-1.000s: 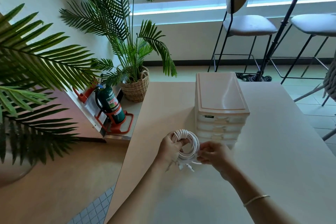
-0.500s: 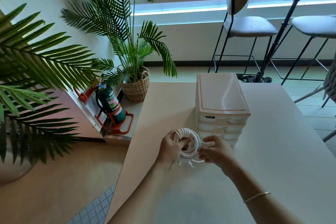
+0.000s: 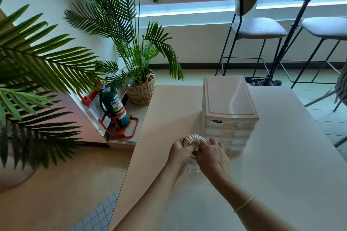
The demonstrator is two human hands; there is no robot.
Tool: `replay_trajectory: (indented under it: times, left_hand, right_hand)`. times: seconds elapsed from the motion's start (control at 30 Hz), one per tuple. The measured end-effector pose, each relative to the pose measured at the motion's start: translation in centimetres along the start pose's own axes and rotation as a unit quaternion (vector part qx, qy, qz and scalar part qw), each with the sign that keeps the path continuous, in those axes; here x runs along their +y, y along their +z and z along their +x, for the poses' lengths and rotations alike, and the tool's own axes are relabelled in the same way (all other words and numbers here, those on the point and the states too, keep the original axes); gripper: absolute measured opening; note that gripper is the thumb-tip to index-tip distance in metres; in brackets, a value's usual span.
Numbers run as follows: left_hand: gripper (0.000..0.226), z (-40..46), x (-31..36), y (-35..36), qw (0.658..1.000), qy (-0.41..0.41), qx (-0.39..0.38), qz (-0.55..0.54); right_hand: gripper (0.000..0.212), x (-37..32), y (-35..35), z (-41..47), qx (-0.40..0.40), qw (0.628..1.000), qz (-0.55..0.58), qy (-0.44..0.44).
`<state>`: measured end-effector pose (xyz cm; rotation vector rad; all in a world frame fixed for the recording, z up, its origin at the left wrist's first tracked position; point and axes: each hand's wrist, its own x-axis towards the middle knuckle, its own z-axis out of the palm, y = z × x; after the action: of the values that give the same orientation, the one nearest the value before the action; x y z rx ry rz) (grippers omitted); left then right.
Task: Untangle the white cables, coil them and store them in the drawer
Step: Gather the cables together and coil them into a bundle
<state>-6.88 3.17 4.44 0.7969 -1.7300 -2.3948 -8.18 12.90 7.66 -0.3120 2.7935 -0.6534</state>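
Both hands meet above the pale tabletop [image 3: 281,155]. The left hand [image 3: 181,153] clamps the coiled white round cable [image 3: 195,138]; the right hand [image 3: 212,156] pinches it too, probably wrapping its tail. The beige plastic drawer unit [image 3: 228,110], drawers closed, stands at one o'clock, nearer the right hand.

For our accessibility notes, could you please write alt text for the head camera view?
Two hands, left hand and right hand, hold a coiled white cable above a pale table, just in front of a closed drawer unit.
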Motion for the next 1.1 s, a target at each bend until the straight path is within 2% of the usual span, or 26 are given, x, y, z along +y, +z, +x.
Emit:
replay_trajectory:
  times: [0.07,0.2,0.3,0.5,0.6,0.7,0.83,0.93,1.0,1.1]
  left_hand:
    - [0.007,0.2,0.2,-0.2,1.0,0.0,0.0,0.001]
    - [0.007,0.1,0.3,-0.5,1.0,-0.007,-0.025,-0.01]
    - [0.008,0.2,0.1,-0.5,1.0,-0.004,-0.022,-0.007]
    - [0.014,0.2,0.3,-0.8,0.999,0.017,-0.034,0.026]
    - [0.021,0.0,0.5,-1.2,0.996,0.041,-0.073,0.043]
    - [0.032,-0.3,1.1,-1.3,0.987,0.076,-0.11,0.088]
    - [0.041,0.1,1.5,-1.8,0.976,0.095,-0.127,0.151]
    - [0.055,0.5,1.4,-2.2,0.965,0.104,-0.105,0.216]
    - [0.053,0.6,1.5,-2.2,0.954,0.118,-0.08,0.263]
    - [0.036,0.5,1.5,-2.5,0.926,0.136,-0.057,0.347]
  right_hand:
    - [0.031,0.0,0.1,0.1,0.0,1.0,0.012,0.0]
    - [0.035,-0.1,0.6,0.5,0.021,0.999,-0.026,-0.007]
    - [0.035,-0.1,0.6,0.7,0.048,0.999,0.002,-0.01]
    - [0.026,0.3,0.0,0.9,0.048,0.99,0.134,-0.009]
    - [0.027,0.1,-1.0,0.4,0.018,0.966,0.259,0.015]
    - [0.027,-0.2,-1.8,0.2,0.003,0.926,0.369,0.077]
    - [0.014,0.0,-3.0,0.5,-0.026,0.908,0.398,0.131]
    - [0.026,0.3,-3.4,0.8,-0.034,0.906,0.4,0.134]
    - [0.026,0.4,-3.6,1.0,-0.041,0.904,0.405,0.129]
    - [0.022,0.2,-4.7,1.1,-0.075,0.899,0.419,0.104]
